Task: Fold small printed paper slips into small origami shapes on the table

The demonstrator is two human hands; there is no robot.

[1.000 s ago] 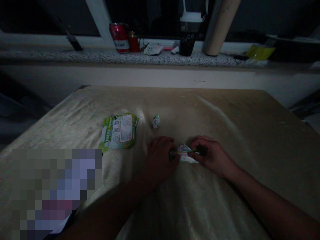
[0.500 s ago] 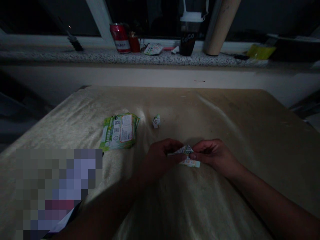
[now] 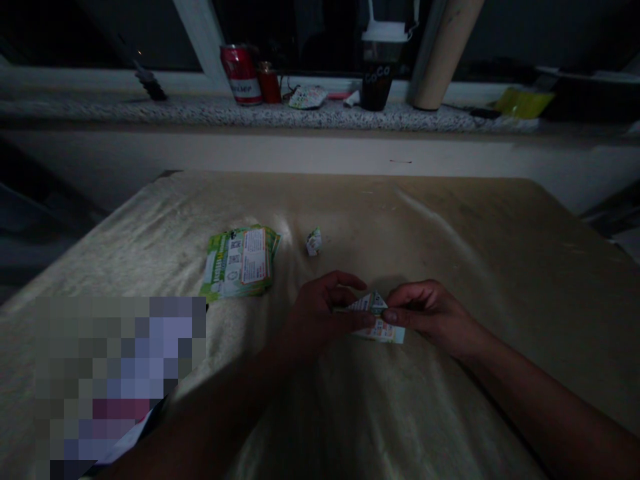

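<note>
Between my two hands is a folded paper leaflet (image 3: pixel 384 328), printed in white and green, with a pointed triangular top and a flat strip along the bottom. My left hand (image 3: pixel 330 307) grips its left side, the thumb lying across the front and the index finger raised a little off it. On the right edge, my right hand (image 3: pixel 425 308) pinches the paper between thumb and curled fingers. Beyond my left hand stands a small folded paper piece (image 3: pixel 313 242). Farther left lies a stack of green printed leaflets (image 3: pixel 240 263).
A shiny beige cloth covers the table (image 3: pixel 480 267). At lower left is a blurred-out patch (image 3: pixel 150 360). Along the granite windowsill (image 3: pixel 200 113) stand a red can (image 3: pixel 241 75), a red bottle (image 3: pixel 269 85), a lidded cup (image 3: pixel 379 73), a cardboard tube (image 3: pixel 445 60) and a yellow packet (image 3: pixel 524 103).
My left fingers have lifted slightly away from the paper's top. The lower strip of the leaflet shows more below my thumbs. The stack and the small folded piece have stayed put.
</note>
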